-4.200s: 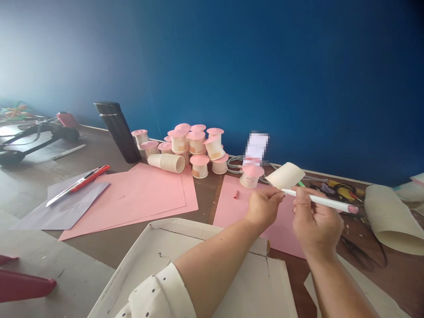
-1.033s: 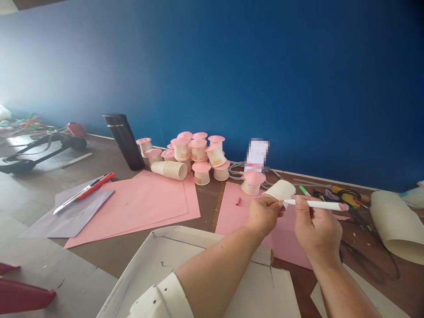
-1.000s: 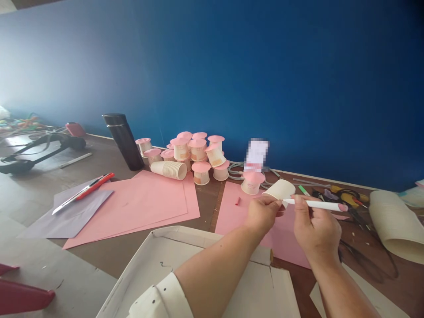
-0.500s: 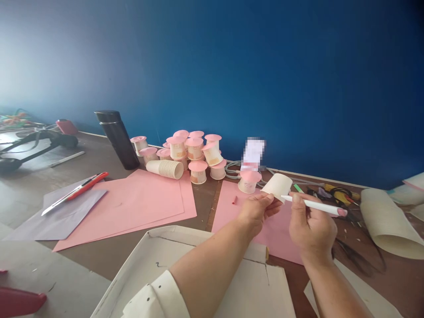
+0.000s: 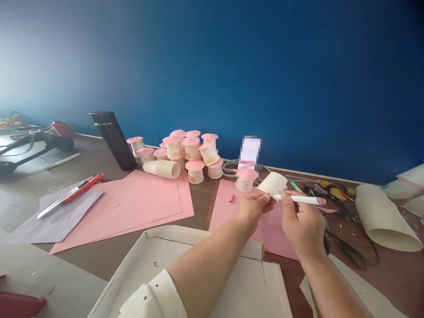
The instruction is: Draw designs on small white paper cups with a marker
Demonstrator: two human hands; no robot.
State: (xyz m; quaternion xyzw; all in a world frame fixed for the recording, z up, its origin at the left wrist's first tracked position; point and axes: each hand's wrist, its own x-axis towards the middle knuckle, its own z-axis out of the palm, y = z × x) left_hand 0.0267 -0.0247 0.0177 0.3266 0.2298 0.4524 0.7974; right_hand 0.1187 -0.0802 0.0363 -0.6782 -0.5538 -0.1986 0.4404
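Note:
My left hand (image 5: 253, 210) is closed on the rim of a white paper cup (image 5: 272, 183), held upside down and tilted above a pink sheet (image 5: 223, 210). In my right hand (image 5: 303, 225) is a white marker (image 5: 303, 200) with a pink end, its tip at the cup's lower edge. Whether the tip touches the cup I cannot tell. Just behind the left hand stands a decorated cup (image 5: 245, 183) topped with a pink paper disc. A small red marker cap (image 5: 232, 198) lies on the pink sheet.
Several pink-topped cups (image 5: 195, 174) cluster by the wall, with a stack of paper cups (image 5: 162, 169) lying before them. A black bottle (image 5: 114, 141) and an open utility knife (image 5: 71, 194) are on the left. Large nested cups (image 5: 380, 216) and scissors (image 5: 351, 254) lie right; a white board (image 5: 165, 260) is in front.
The marker tip has moved left and down the cup toward its rim, and the cup is tilted more. The whole view has shifted slightly.

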